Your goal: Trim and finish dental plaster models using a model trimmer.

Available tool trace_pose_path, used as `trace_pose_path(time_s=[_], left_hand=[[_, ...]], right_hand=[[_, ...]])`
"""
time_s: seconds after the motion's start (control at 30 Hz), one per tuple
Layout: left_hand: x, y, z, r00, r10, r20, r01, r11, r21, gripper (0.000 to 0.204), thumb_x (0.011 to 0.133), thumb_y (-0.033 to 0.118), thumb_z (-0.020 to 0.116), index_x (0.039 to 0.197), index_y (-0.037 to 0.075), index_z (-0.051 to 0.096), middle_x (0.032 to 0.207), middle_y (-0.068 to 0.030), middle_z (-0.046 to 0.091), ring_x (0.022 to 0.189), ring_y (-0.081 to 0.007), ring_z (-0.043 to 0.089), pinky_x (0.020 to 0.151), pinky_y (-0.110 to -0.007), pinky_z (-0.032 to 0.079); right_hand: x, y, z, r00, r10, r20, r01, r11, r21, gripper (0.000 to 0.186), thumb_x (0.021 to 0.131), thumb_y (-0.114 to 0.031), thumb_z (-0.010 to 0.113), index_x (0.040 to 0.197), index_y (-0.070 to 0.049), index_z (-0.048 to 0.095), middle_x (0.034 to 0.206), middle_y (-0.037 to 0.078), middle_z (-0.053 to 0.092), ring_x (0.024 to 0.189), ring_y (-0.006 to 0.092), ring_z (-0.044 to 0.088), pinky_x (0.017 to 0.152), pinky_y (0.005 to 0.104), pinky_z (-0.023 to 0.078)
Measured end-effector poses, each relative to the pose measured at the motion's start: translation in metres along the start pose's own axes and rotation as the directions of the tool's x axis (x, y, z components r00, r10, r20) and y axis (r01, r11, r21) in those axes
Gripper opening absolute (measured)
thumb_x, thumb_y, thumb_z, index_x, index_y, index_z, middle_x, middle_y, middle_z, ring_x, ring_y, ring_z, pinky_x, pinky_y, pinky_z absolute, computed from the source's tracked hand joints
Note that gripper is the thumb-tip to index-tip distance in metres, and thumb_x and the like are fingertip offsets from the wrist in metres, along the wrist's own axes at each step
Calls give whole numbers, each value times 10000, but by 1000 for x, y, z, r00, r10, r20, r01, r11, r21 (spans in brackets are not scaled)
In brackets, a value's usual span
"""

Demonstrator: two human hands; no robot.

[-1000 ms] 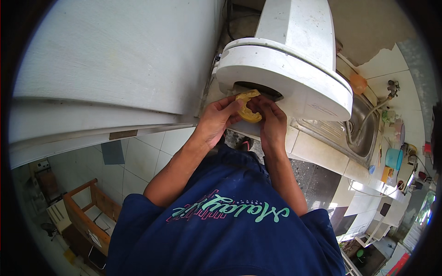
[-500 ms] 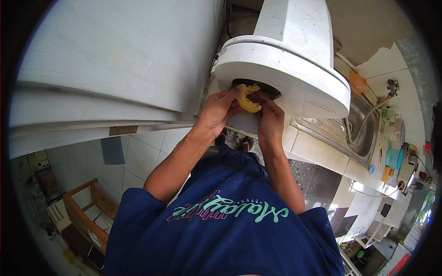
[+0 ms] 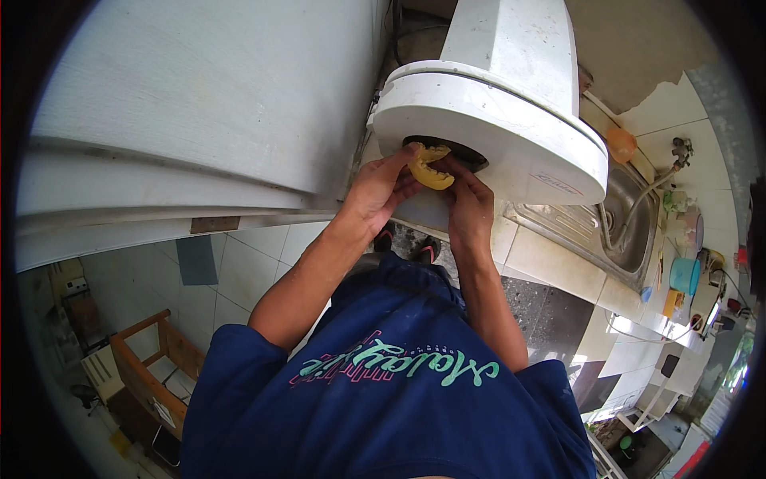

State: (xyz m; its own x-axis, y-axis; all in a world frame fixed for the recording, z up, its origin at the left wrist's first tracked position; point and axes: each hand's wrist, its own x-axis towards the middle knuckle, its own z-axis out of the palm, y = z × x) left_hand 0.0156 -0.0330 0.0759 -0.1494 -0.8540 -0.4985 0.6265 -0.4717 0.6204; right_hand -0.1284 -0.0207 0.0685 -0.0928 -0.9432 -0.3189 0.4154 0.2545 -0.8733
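Note:
A yellow crescent-shaped piece [image 3: 432,179] with a notched inner edge is held up between my hands; its exact kind is unclear. My left hand [image 3: 381,185] pinches its left end with thumb and fingers. On the other side, my right hand [image 3: 471,199] has its fingertips closed on the right part, some of them hidden behind the piece. Both hands are just in front of a dark oval opening [image 3: 469,153] on the near side of a large white rounded appliance [image 3: 495,120].
A tall white panel [image 3: 199,88] stands close on the left. Right of the appliance is a steel sink [image 3: 626,219] set in a tiled counter, with a tap [image 3: 681,152] and a turquoise container [image 3: 684,275]. A wooden frame [image 3: 152,359] stands lower left.
The yellow piece has turned and shifted very slightly between my fingers. My hands stay in nearly the same place before the opening.

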Motion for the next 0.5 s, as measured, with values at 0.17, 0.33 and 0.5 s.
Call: trace_pose_path(time_s=[0.17, 0.33, 0.5], left_hand=[[5, -6, -6, 1000, -23, 21, 24, 998, -54, 433, 832, 330, 731, 1063, -7, 588, 990, -65, 600, 911, -144, 579, 831, -295, 499], [6, -12, -9, 998, -49, 47, 54, 993, -109, 451, 833, 314, 728, 1106, 0, 553, 1011, -78, 572, 945, -160, 566, 839, -298, 503], [3, -17, -3, 998, -50, 44, 59, 971, -231, 445, 828, 287, 732, 1112, 3, 541, 1042, -91, 561, 962, -178, 567, 856, -306, 514]], right_hand=[[-1, -2, 2, 1000, 2, 4, -2, 1000, -2, 294, 885, -17, 485, 1119, 56, 646, 1000, 104, 682, 865, 138, 637, 784, 246, 506], [-2, -7, 3, 997, 78, 17, -77, 994, -71, 312, 934, -3, 443, 1207, 77, 570, 1169, 161, 613, 1072, 214, 597, 958, 325, 482], [-2, -5, 3, 999, 54, 4, -54, 998, -42, 300, 932, -3, 458, 1197, 72, 579, 1159, 148, 616, 1055, 198, 597, 945, 306, 476]])
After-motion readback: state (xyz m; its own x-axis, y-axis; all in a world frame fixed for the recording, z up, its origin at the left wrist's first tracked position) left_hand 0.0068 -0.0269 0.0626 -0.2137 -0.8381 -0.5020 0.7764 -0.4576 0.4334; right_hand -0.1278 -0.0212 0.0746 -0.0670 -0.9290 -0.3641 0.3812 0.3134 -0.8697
